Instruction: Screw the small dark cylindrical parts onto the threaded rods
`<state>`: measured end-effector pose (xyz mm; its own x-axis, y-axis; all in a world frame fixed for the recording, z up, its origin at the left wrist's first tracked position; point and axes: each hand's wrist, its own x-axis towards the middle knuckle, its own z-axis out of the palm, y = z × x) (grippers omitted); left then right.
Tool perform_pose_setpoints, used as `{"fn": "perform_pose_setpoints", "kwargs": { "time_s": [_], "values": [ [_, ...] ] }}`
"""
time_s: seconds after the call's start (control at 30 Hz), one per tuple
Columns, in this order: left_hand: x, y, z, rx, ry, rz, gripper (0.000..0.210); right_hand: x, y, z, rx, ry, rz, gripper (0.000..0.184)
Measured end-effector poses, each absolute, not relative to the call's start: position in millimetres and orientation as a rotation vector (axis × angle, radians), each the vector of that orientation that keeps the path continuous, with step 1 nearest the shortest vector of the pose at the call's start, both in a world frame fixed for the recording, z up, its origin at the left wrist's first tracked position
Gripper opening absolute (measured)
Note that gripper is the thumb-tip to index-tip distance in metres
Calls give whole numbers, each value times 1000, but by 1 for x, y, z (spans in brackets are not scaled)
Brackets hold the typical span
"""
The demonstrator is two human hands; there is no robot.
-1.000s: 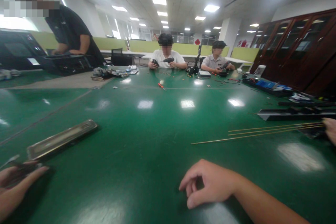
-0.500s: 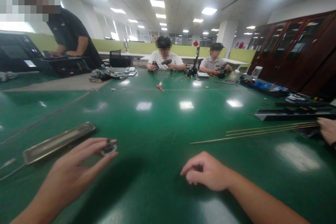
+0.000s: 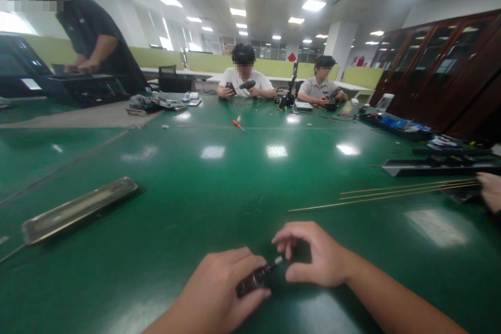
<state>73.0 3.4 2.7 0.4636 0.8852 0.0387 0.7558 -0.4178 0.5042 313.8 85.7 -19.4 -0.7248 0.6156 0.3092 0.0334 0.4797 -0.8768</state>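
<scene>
Low in the middle of the view, my left hand [image 3: 219, 289] is closed on a small dark part with a thin stem and a pale tip [image 3: 254, 277]. Blur and my fingers hide its exact kind. The pale tip points up and right toward my right hand [image 3: 317, 255]. That hand holds nothing; its thumb and fingers are apart, curved around the space just beside the tip. Both hands are over the green tabletop [image 3: 188, 182].
A long shallow metal tray [image 3: 80, 211] lies at left. Thin brass-coloured rods [image 3: 391, 195] reach in from the right, by another person's hand [image 3: 489, 190]. A red screwdriver [image 3: 238, 125] lies farther back. Several people work around the table.
My left hand has moved right, away from the metal tray, bringing the dark part close to my right hand. The right hand's thumb and fingers have spread apart.
</scene>
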Motion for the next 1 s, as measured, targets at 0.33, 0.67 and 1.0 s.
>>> {"fn": "perform_pose_setpoints", "kwargs": {
  "time_s": [0.33, 0.67, 1.0],
  "values": [
    [67, 4, -6, 2162, 1367, 656, 30, 309, 79, -20, -546, -2326, 1154, 65],
    [76, 2, -9, 2235, 1320, 600, 21, 305, 69, -24, -453, -2495, 986, 40],
    [82, 2, -2, 2204, 1365, 486, 15, 299, 66, -23, -462, -2494, 835, 16]
  ]
}}
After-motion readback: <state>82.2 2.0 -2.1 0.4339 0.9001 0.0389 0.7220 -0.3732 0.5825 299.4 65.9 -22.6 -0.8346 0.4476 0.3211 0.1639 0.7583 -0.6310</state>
